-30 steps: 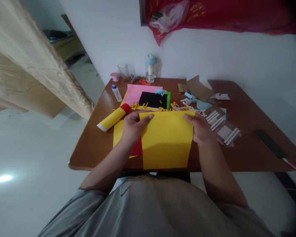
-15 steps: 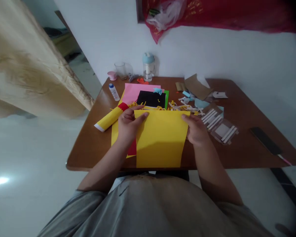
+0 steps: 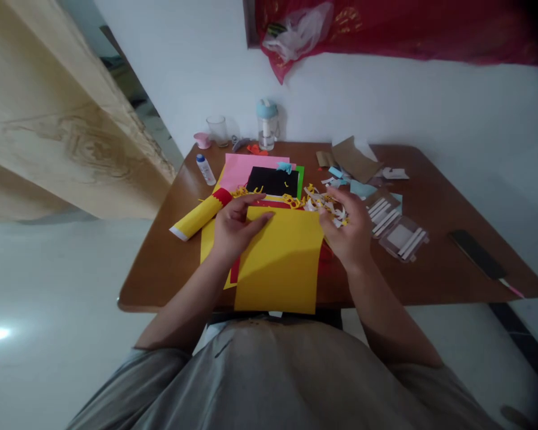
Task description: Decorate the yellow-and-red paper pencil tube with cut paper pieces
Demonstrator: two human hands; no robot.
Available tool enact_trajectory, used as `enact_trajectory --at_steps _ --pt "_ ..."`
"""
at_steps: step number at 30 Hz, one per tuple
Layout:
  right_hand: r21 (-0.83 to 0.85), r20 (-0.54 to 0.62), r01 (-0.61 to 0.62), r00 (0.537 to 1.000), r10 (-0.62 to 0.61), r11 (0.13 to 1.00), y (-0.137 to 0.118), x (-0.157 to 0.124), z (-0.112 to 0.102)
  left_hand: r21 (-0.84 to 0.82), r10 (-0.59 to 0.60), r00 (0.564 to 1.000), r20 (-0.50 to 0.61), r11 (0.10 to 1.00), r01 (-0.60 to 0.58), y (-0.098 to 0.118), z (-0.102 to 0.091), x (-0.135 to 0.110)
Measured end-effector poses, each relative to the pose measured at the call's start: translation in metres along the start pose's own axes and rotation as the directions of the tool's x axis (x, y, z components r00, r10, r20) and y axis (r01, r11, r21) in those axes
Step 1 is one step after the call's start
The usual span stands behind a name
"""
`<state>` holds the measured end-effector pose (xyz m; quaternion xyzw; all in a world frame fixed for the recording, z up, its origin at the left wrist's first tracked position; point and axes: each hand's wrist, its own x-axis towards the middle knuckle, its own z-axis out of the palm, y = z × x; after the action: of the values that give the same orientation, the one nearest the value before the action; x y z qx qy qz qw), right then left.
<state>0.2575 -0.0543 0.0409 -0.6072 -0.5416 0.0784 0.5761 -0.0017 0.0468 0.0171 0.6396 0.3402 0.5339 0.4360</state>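
Note:
I hold a yellow paper sheet [image 3: 280,263] flat on the brown table [image 3: 430,280], its near edge hanging over the table's front. My left hand [image 3: 233,230] pinches the sheet's far left corner, thumb and fingers closed on it. My right hand [image 3: 350,233] is off the sheet's right edge, with its fingers loosely apart over a heap of yellow and white paper scraps [image 3: 327,203]. A red sheet [image 3: 326,254] shows beneath the yellow one. To the left lies a yellow paper roll with a red fringe [image 3: 199,216].
Pink [image 3: 244,167], black [image 3: 273,181] and green sheets lie behind. A glue bottle [image 3: 205,169], glass [image 3: 216,128] and water bottle [image 3: 266,124] stand at the back. Brown card [image 3: 354,158], a clear box of white strips [image 3: 401,236] and a black object [image 3: 475,254] lie right. A wooden door [image 3: 49,137] stands left.
The yellow sheet has slid left and toward me, uncovering red paper on its right. My right hand has let go of the far right corner and moved over the scraps.

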Motion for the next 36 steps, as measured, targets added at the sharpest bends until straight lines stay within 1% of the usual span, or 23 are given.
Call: enact_trajectory --at_steps 1,2,3,5,8,11,14,16,19,24,31,33,36 --pt "-0.084 0.051 0.157 0.987 -0.154 0.984 -0.008 0.001 0.002 0.051 0.053 0.998 0.034 0.997 -0.055 0.001 -0.001 -0.001" --pt "-0.100 0.110 0.278 0.957 -0.267 0.955 -0.016 0.003 0.005 0.093 0.101 0.992 0.071 0.990 -0.107 0.003 -0.001 -0.002" --pt "-0.083 0.149 0.351 0.930 -0.337 0.933 -0.023 0.005 0.008 0.125 0.145 0.984 0.099 0.980 -0.157 0.005 -0.002 -0.004" --pt "-0.051 0.215 0.417 0.892 -0.398 0.907 -0.035 0.008 0.013 0.159 0.216 0.968 0.124 0.959 -0.234 0.010 -0.002 -0.009" --pt "-0.033 0.298 0.413 0.873 -0.386 0.910 -0.045 0.010 0.017 0.170 0.276 0.954 0.119 0.941 -0.294 0.020 -0.004 -0.015" --pt "0.013 0.351 0.390 0.860 -0.369 0.921 -0.052 0.009 0.016 0.142 0.297 0.946 0.129 0.939 -0.314 0.032 -0.007 -0.019" --pt "0.066 0.359 0.384 0.852 -0.381 0.921 -0.059 0.005 0.015 0.090 0.277 0.945 0.174 0.951 -0.295 0.044 -0.010 -0.020" --pt "0.081 0.357 0.369 0.857 -0.373 0.926 -0.062 0.003 0.013 0.053 0.261 0.945 0.197 0.960 -0.276 0.052 -0.010 -0.021" --pt "0.096 0.367 0.333 0.864 -0.344 0.938 -0.065 0.000 0.010 0.021 0.246 0.950 0.192 0.967 -0.254 0.061 -0.009 -0.023" --pt "0.095 0.390 0.294 0.868 -0.307 0.951 -0.063 -0.003 0.001 0.045 0.246 0.948 0.199 0.965 -0.260 0.068 -0.010 -0.028" --pt "0.038 0.417 0.279 0.868 -0.269 0.960 -0.059 -0.002 -0.012 0.080 0.220 0.960 0.175 0.968 -0.237 0.069 -0.021 -0.031" --pt "0.034 0.421 0.294 0.862 -0.280 0.955 -0.061 -0.002 -0.013 0.090 0.217 0.962 0.165 0.968 -0.234 0.070 -0.023 -0.032" --pt "0.045 0.402 0.339 0.855 -0.328 0.940 -0.066 -0.004 -0.012 0.088 0.246 0.958 0.148 0.961 -0.261 0.072 -0.024 -0.034"
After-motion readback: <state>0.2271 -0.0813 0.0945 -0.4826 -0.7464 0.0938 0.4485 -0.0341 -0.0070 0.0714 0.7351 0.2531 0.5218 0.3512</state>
